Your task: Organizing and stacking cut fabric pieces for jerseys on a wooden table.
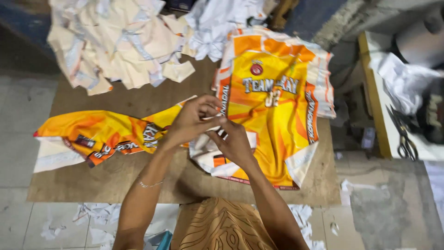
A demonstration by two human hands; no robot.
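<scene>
My left hand (192, 121) and my right hand (235, 143) meet over the middle of a brown board (138, 176). Both pinch the white edge of an orange and yellow printed fabric sheet (106, 132) that trails off to the left. A stack of printed yellow and orange jersey panels (273, 106) lies flat to the right of my hands, with white borders around the print. My left wrist wears a thin bracelet.
A heap of cream and white paper offcuts (120, 41) covers the board's far left. White scraps (97, 222) litter the tiled floor near me. To the right, scissors (404, 134) lie on a white table beside crumpled white cloth (407, 78).
</scene>
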